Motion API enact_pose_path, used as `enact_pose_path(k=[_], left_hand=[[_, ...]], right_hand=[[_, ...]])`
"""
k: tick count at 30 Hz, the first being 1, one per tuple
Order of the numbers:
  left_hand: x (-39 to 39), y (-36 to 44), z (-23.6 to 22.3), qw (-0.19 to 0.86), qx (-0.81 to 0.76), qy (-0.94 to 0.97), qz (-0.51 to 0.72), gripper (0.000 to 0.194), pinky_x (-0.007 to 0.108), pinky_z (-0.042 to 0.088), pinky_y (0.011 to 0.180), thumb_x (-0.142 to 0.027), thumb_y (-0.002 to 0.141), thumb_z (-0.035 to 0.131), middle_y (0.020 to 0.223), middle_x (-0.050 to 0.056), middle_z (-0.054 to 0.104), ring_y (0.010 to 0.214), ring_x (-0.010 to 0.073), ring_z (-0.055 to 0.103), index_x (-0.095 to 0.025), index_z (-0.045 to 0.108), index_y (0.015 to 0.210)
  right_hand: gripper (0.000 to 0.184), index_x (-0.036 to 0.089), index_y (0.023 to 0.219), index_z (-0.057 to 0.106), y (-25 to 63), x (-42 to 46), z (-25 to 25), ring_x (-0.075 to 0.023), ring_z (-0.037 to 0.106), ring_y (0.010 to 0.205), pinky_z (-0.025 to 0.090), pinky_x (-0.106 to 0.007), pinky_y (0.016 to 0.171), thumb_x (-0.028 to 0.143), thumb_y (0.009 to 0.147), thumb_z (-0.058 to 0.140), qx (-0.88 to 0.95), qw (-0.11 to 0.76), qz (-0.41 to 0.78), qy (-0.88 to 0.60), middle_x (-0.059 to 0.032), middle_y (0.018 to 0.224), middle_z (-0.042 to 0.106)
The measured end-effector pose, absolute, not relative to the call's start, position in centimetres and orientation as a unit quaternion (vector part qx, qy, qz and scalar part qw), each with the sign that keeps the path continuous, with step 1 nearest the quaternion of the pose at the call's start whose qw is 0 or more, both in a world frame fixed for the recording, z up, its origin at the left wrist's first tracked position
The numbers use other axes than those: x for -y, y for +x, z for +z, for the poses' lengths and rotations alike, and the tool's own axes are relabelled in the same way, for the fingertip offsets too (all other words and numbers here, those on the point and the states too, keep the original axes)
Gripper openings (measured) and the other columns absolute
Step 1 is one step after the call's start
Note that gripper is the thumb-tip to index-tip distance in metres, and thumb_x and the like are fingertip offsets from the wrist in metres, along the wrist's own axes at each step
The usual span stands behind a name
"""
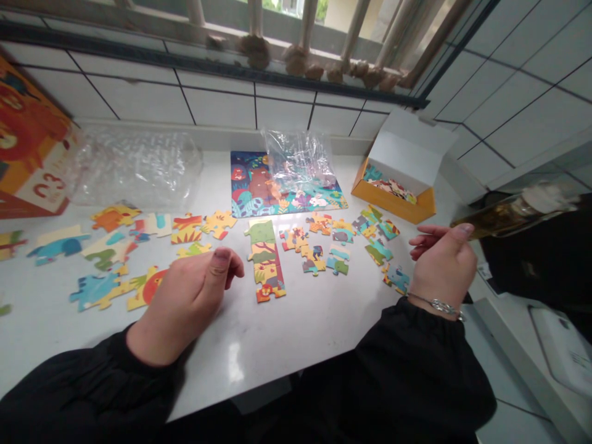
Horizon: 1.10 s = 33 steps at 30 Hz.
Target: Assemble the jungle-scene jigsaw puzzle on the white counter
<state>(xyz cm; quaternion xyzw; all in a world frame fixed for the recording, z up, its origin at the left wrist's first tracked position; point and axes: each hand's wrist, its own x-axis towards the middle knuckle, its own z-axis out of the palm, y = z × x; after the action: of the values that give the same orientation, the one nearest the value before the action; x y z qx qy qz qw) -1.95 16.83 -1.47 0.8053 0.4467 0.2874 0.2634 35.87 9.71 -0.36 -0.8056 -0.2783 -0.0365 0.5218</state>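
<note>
My left hand (pixel 197 290) hovers over the counter with its fingers curled and the thumb resting on them; whatever may be inside the curl is hidden. Just right of it lies a strip of joined puzzle pieces (pixel 264 253), with a lion at its near end. My right hand (pixel 444 262) is raised at the right, fingers loosely stretched and nothing visible in them. Below and left of that hand are loose puzzle pieces (pixel 396 277). More puzzle pieces (pixel 337 231) lie between the strip and my right hand. Others, including a blue puzzle piece (pixel 96 290), spread out left of my left hand.
A picture sheet (pixel 252 185) lies at the back under a clear plastic bag (pixel 300 154). Bubble wrap (pixel 139 166) and an orange box (pixel 32 142) stand at the left. An open yellow box (pixel 407 206) holds pieces. A bottle (pixel 509 213) is at right.
</note>
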Motion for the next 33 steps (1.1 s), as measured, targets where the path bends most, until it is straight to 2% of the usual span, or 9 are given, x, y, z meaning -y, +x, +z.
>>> enact_pose_path(k=[7, 12, 17, 20, 26, 30, 33], left_hand=[[-16.7, -2.2, -1.7, 0.261, -0.446, 0.809, 0.28, 0.069, 0.032, 0.041, 0.061, -0.058, 0.119, 0.027, 0.068, 0.0, 0.063, 0.061, 0.0147, 0.061, -0.023, 0.073, 0.082], [-16.8, -2.3, -1.9, 0.268, -0.44, 0.813, 0.271, 0.068, 0.032, 0.041, 0.061, -0.057, 0.119, 0.027, 0.068, -0.001, 0.062, 0.061, 0.0149, 0.06, -0.023, 0.073, 0.083], [-16.8, -2.2, -1.9, 0.269, -0.432, 0.815, 0.279, 0.066, 0.032, 0.042, 0.061, -0.056, 0.12, 0.028, 0.068, -0.001, 0.062, 0.061, 0.0141, 0.06, -0.023, 0.072, 0.082], [-16.7, -2.1, -1.7, 0.267, -0.43, 0.815, 0.283, 0.066, 0.032, 0.042, 0.061, -0.056, 0.12, 0.029, 0.068, -0.001, 0.062, 0.061, 0.0136, 0.06, -0.024, 0.072, 0.082], [-16.8, -2.2, -1.7, 0.262, -0.43, 0.818, 0.278, 0.066, 0.032, 0.041, 0.06, -0.055, 0.12, 0.029, 0.068, -0.001, 0.062, 0.06, 0.0138, 0.06, -0.024, 0.072, 0.081], [-16.8, -2.1, -1.8, 0.265, -0.433, 0.815, 0.28, 0.066, 0.032, 0.042, 0.061, -0.055, 0.12, 0.029, 0.068, -0.001, 0.063, 0.061, 0.0136, 0.061, -0.024, 0.072, 0.082], [-16.8, -2.1, -1.8, 0.264, -0.432, 0.815, 0.28, 0.065, 0.032, 0.042, 0.062, -0.055, 0.12, 0.029, 0.068, -0.001, 0.062, 0.061, 0.0137, 0.061, -0.024, 0.072, 0.082]], right_hand=[[0.079, 0.022, 0.091, 0.077, 36.4, -10.1, -1.3, -0.0243, 0.065, 0.058, 0.052, -0.042, 0.062, 0.079, 0.11, 0.025, 0.286, 0.517, -0.026, -0.806, -0.0093, 0.076, 0.075], [0.079, 0.021, 0.091, 0.078, 36.6, -10.5, -2.2, -0.0226, 0.066, 0.058, 0.051, -0.038, 0.062, 0.078, 0.111, 0.027, 0.307, 0.478, 0.001, -0.823, -0.0087, 0.077, 0.077], [0.082, 0.018, 0.093, 0.078, 36.8, -10.6, -2.6, -0.0207, 0.065, 0.057, 0.049, -0.035, 0.061, 0.078, 0.111, 0.026, 0.314, 0.475, -0.005, -0.822, -0.0095, 0.077, 0.077], [0.075, 0.019, 0.096, 0.078, 36.9, -10.7, -2.7, -0.0212, 0.066, 0.059, 0.048, -0.036, 0.065, 0.073, 0.112, 0.03, 0.323, 0.456, -0.004, -0.83, -0.0091, 0.08, 0.078], [0.05, 0.019, 0.097, 0.081, 36.7, -11.1, -2.9, -0.0277, 0.07, 0.077, 0.046, -0.038, 0.074, 0.066, 0.101, 0.063, 0.406, 0.357, -0.001, -0.841, -0.0122, 0.089, 0.083], [0.039, 0.018, 0.105, 0.082, 37.2, -10.9, -3.2, -0.0291, 0.068, 0.081, 0.047, -0.039, 0.077, 0.051, 0.1, 0.061, 0.386, 0.342, -0.036, -0.856, -0.0138, 0.094, 0.082], [0.033, 0.017, 0.112, 0.08, 37.9, -10.5, -3.7, -0.0312, 0.068, 0.086, 0.05, -0.044, 0.084, 0.036, 0.097, 0.059, 0.351, 0.299, -0.083, -0.883, -0.0165, 0.1, 0.08]])
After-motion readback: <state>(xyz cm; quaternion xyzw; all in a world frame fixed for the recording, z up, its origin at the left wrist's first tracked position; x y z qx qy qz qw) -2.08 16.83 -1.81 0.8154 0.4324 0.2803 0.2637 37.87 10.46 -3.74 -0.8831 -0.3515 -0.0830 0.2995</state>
